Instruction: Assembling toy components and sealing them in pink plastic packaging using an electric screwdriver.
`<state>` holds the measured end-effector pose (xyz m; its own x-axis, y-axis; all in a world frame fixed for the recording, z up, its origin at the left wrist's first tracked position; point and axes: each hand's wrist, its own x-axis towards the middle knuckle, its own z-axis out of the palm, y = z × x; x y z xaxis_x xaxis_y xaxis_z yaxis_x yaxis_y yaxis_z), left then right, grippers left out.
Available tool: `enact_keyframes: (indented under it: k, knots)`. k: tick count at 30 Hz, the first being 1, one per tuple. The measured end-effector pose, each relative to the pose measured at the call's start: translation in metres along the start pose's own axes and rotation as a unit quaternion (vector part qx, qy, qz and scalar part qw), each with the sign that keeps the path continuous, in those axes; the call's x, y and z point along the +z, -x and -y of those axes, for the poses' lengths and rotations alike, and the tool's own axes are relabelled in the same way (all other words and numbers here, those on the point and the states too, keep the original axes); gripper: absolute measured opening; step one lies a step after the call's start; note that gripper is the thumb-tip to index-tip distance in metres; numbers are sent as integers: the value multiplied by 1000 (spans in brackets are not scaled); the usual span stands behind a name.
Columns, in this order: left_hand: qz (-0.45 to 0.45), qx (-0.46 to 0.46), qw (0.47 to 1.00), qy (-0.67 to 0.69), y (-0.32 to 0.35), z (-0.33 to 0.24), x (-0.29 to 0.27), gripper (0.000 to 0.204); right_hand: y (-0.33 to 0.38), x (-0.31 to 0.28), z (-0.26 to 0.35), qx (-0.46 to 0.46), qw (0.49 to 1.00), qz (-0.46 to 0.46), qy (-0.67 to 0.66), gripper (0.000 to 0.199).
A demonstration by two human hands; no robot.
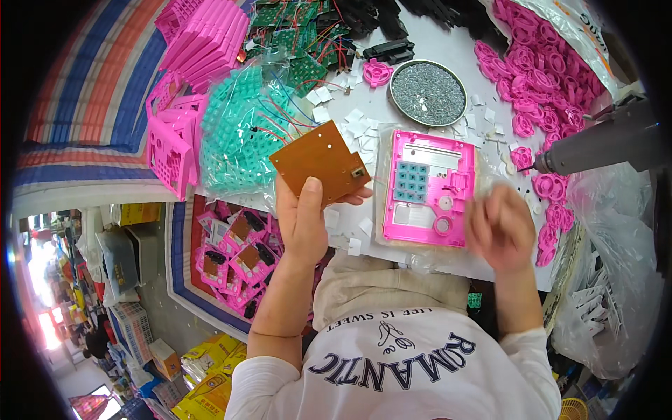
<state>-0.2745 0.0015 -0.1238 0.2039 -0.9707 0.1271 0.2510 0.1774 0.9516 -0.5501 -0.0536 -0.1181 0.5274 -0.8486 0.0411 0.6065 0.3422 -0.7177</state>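
My left hand grips a brown circuit board by its lower edge and holds it above the table's front edge; thin red and blue wires run from the board up to the left. My right hand is blurred, its fingers curled, just right of a pink plastic panel with a block of teal keys. The panel lies flat on the white table. Whether the right hand holds something small cannot be made out.
A bag of teal key mats and stacked pink housings lie at left. A round tin of small screws stands behind the panel. Pink round parts fill a bag at right. A grey electric screwdriver hangs at right.
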Motion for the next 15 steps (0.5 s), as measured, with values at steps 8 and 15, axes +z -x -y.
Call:
enact_keyframes:
  k: [8,15]
  knots:
    - [203,-46,978,-23,32,-5,0,24,123,-103,125,272,840,61,466,44]
    - [463,-57,884,-33,24,-2,36,27,36,7,77,17,748,195,634,109]
